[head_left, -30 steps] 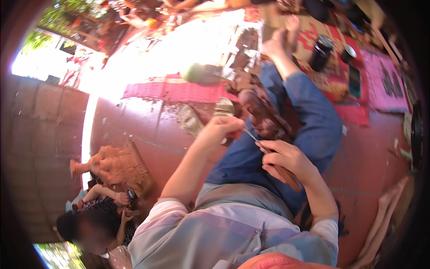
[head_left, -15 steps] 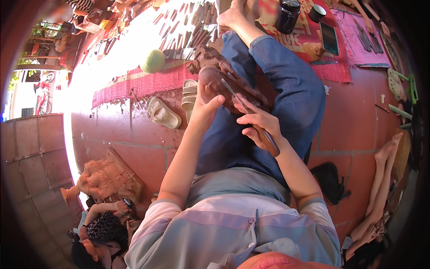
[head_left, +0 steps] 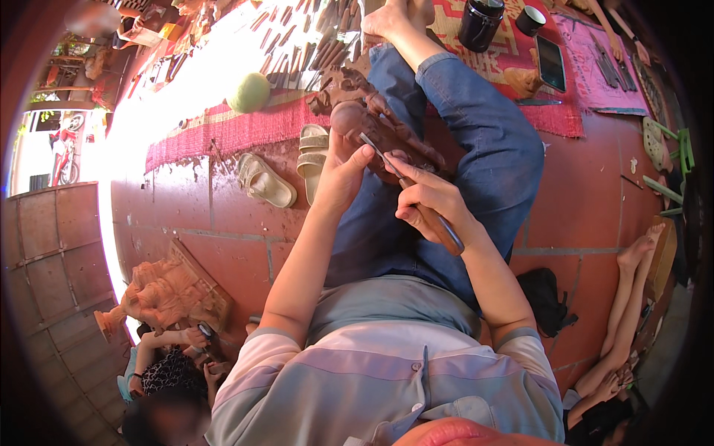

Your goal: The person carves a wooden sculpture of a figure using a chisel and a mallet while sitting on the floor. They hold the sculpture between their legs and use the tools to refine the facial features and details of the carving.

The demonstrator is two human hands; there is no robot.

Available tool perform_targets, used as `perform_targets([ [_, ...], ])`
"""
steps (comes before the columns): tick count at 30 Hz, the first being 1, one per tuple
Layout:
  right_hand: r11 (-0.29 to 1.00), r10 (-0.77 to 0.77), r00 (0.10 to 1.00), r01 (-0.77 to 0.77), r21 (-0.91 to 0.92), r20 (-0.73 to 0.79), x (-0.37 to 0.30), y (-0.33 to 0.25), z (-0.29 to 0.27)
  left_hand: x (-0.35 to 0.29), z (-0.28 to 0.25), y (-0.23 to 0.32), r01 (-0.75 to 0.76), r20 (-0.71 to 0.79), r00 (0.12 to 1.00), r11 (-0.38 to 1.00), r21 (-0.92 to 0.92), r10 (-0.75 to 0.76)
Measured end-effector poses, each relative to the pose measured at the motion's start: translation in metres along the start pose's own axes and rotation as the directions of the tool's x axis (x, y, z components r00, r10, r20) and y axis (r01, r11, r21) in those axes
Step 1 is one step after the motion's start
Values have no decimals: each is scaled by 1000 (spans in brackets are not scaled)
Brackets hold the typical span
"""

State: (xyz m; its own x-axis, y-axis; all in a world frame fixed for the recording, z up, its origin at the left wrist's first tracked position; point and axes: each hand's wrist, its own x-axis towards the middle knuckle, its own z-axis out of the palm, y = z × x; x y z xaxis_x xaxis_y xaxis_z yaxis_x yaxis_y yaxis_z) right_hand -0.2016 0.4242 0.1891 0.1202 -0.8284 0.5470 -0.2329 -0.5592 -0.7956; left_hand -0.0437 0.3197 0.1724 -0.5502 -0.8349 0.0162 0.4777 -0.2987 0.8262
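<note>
A dark brown wood carving (head_left: 398, 137) with a rounded, bald-looking head rests between my legs. My left hand (head_left: 343, 172) is wrapped against the side of that head, its thumb up against the blade of a carving chisel. My right hand (head_left: 430, 199) grips the chisel (head_left: 440, 229), which has a brown wooden handle and a thin metal shaft. Its tip touches the front of the carved head, just below the dome. The left fingers behind the head are mostly hidden.
Rows of carving tools (head_left: 316, 44) lie beyond a green ball-like object (head_left: 249, 94). Sandals (head_left: 266, 182) stand on the tiled floor. A phone (head_left: 550, 63) and a dark jar (head_left: 481, 26) are at upper right. A person with a reddish carving (head_left: 171, 293) sits at lower left.
My left thumb has come down onto the chisel blade. The chisel tip has shifted slightly left and lower on the carved head, and my right fingers have closed more around the handle.
</note>
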Motion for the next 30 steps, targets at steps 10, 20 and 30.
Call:
perform_targets([
  [10,996,-1,998,-4,85,59,17,1,-13,-3,9,2,28,-49,998,999,-36,-30],
  [20,998,-44,992,40,40,116,18,7,-14,-13,4,-14,162,-36,986,985,-51,-164],
  [30,997,-31,999,30,72,10,11,2,-19,-12,-2,1,172,12,985,984,51,-173],
])
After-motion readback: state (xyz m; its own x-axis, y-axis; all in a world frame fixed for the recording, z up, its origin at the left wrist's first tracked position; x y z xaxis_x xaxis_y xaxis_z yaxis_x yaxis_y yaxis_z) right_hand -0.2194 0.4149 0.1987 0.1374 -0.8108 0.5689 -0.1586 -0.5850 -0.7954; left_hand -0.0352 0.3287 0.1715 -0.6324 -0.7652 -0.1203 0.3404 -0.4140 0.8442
